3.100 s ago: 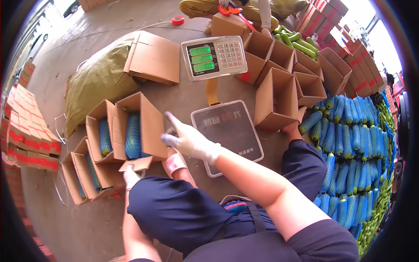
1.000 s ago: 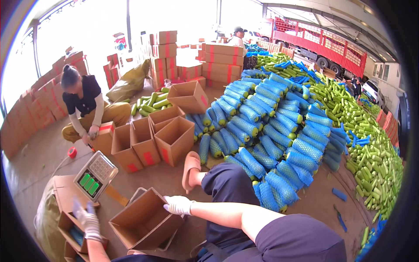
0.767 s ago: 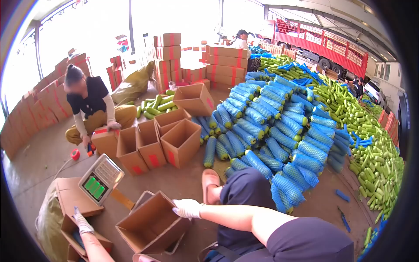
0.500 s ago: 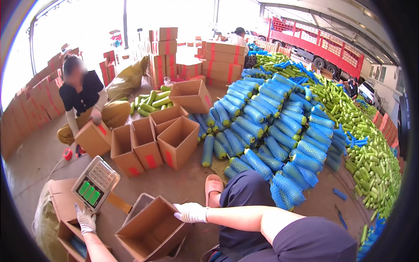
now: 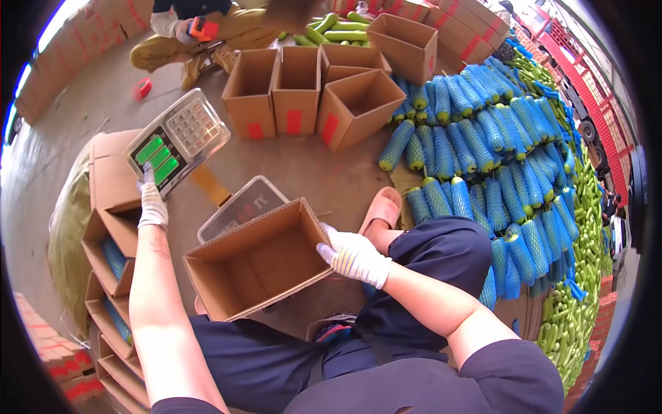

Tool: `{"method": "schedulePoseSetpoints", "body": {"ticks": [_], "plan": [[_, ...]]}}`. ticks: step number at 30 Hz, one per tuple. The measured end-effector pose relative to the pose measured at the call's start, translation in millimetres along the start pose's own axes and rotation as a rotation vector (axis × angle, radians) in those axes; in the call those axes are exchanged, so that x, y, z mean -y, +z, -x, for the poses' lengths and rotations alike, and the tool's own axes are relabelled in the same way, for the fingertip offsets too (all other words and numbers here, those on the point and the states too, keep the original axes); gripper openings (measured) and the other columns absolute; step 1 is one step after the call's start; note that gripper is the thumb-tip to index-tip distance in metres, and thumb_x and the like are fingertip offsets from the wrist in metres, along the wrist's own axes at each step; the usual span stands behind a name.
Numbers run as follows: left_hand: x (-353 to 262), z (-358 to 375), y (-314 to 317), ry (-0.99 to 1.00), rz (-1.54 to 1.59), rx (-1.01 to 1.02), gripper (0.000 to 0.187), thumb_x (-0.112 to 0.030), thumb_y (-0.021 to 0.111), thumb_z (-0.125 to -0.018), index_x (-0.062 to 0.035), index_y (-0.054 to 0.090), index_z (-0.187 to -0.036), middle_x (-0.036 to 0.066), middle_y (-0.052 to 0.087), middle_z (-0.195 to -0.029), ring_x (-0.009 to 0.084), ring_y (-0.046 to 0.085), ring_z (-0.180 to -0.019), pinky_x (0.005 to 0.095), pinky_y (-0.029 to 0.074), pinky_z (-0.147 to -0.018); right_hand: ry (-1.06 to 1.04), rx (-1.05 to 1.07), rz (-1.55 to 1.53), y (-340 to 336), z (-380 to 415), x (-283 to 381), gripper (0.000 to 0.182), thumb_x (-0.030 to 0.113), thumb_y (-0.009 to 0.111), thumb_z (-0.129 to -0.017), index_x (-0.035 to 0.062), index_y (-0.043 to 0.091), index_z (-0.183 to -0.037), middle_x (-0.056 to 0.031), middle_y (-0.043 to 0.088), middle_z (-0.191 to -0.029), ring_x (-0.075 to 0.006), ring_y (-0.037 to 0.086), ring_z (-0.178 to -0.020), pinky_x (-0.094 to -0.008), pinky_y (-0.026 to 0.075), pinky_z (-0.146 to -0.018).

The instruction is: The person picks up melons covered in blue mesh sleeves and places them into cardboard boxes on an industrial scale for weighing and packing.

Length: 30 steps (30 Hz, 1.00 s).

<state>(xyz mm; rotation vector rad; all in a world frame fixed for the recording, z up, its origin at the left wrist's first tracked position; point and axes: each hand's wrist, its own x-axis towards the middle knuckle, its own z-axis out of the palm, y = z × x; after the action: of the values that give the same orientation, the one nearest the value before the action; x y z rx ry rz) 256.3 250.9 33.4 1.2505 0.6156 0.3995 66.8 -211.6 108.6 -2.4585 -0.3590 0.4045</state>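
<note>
My left hand (image 5: 153,200), in a white knit glove, reaches up to the lower edge of the scale's display panel (image 5: 178,140). One finger is stretched out over its green readouts; the other fingers are partly hidden. My gloved right hand (image 5: 357,258) grips the right side of an open cardboard box (image 5: 258,265), thumb over the rim. The box is tilted, its mouth towards me, and its inside shows bare cardboard. Behind it, part of the scale's platform (image 5: 241,207) sticks out, joined to the display by a tan post (image 5: 208,183).
Several open cardboard boxes (image 5: 296,93) stand ahead. To the right lie heaped long green gourds in blue net sleeves (image 5: 476,145) and bare ones (image 5: 576,303). At left, boxes (image 5: 110,259) hold blue-netted pieces. Another person's hand (image 5: 183,30) holds a red-orange tool (image 5: 204,29).
The view has tipped downwards. My left hand has moved from beneath the display onto its front edge. My right hand keeps hold of the box. The other person's hand now holds a red-orange tool.
</note>
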Motion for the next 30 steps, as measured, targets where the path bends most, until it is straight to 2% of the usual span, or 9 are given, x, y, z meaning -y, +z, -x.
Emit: {"method": "schedulePoseSetpoints", "body": {"ticks": [2,4,7,8,14,17,20,24,30], "plan": [[-6,0,4,0.005,-0.021,-0.001,0.063,-0.055,0.071,-0.087,-0.0175,0.047,-0.132,0.004,0.068,-0.105,0.0193,0.068,-0.084,0.0324,0.053,-0.062,-0.002,-0.037,-0.003,-5,1,3,0.051,0.031,0.049,-0.097,0.0006,0.045,-0.138,-0.0232,0.069,-0.096,-0.0424,0.067,-0.088,-0.0505,0.052,-0.081],[-24,23,26,-0.012,-0.035,0.230,0.108,-0.068,0.065,-0.084,-0.0082,0.013,-0.158,0.014,0.037,-0.154,0.0289,0.040,-0.137,0.0456,0.031,-0.113,-0.051,-0.070,0.009,-6,-2,-5,0.049,0.029,0.049,-0.098,0.0005,0.046,-0.137,-0.0233,0.069,-0.094,-0.0421,0.066,-0.086,-0.0505,0.052,-0.080],[-35,37,74,0.070,-0.016,0.283,0.075,-0.055,0.070,-0.087,-0.0167,0.041,-0.145,0.006,0.056,-0.135,0.0195,0.055,-0.120,0.0404,0.043,-0.101,-0.073,-0.115,0.012,-13,-9,-11,0.043,0.026,0.050,-0.098,-0.0004,0.050,-0.132,-0.0240,0.069,-0.092,-0.0420,0.066,-0.084,-0.0499,0.052,-0.076],[-28,20,83,0.120,-0.438,0.312,0.102,-0.072,0.048,-0.091,-0.0067,0.008,-0.159,0.010,0.019,-0.164,0.0272,0.014,-0.151,0.0467,0.016,-0.123,-0.070,-0.114,0.016,-14,-11,-14,0.043,0.026,0.050,-0.098,-0.0004,0.050,-0.132,-0.0240,0.069,-0.092,-0.0420,0.066,-0.084,-0.0499,0.052,-0.076],[-13,40,147,-0.104,-0.251,0.437,0.109,-0.075,0.054,-0.086,-0.0099,0.006,-0.160,0.015,0.023,-0.162,0.0318,0.023,-0.148,0.0483,0.020,-0.119,-0.066,-0.165,0.132,-10,-13,-37,0.048,0.029,0.051,-0.098,-0.0017,0.048,-0.136,-0.0217,0.069,-0.090,-0.0393,0.067,-0.082,-0.0481,0.053,-0.075],[21,9,165,-0.151,-0.272,0.343,0.081,-0.068,0.067,-0.082,-0.0196,0.044,-0.143,0.006,0.056,-0.124,0.0230,0.049,-0.115,0.0438,0.035,-0.097,0.056,-0.148,0.149,-28,-11,-24,0.051,0.030,0.050,-0.099,-0.0018,0.047,-0.138,-0.0204,0.070,-0.089,-0.0384,0.068,-0.081,-0.0471,0.053,-0.075],[2,28,168,-0.222,-0.288,0.613,0.118,-0.078,0.061,-0.078,-0.0119,0.008,-0.160,0.013,0.027,-0.161,0.0321,0.026,-0.147,0.0464,0.023,-0.117,0.097,-0.128,0.109,-27,-17,-28,0.052,0.030,0.049,-0.098,-0.0016,0.046,-0.139,-0.0205,0.070,-0.089,-0.0384,0.068,-0.081,-0.0474,0.053,-0.075],[-24,56,168,-0.227,-0.514,0.498,0.116,-0.077,0.061,-0.079,-0.0127,0.009,-0.160,0.014,0.037,-0.154,0.0309,0.034,-0.142,0.0496,0.033,-0.111,0.121,-0.086,0.081,-24,-20,-32,0.054,0.032,0.049,-0.098,-0.0019,0.045,-0.140,-0.0216,0.070,-0.090,-0.0386,0.068,-0.080,-0.0480,0.053,-0.076],[-46,85,165,0.363,-0.876,0.706,0.082,-0.054,0.064,-0.091,-0.0038,0.037,-0.150,0.023,0.032,-0.156,0.0368,0.032,-0.144,0.0389,0.033,-0.116,0.100,-0.144,-0.023,-16,-22,-37,0.052,0.035,0.047,-0.099,0.0006,0.048,-0.138,-0.0262,0.069,-0.095,-0.0435,0.067,-0.085,-0.0512,0.052,-0.080]]}}
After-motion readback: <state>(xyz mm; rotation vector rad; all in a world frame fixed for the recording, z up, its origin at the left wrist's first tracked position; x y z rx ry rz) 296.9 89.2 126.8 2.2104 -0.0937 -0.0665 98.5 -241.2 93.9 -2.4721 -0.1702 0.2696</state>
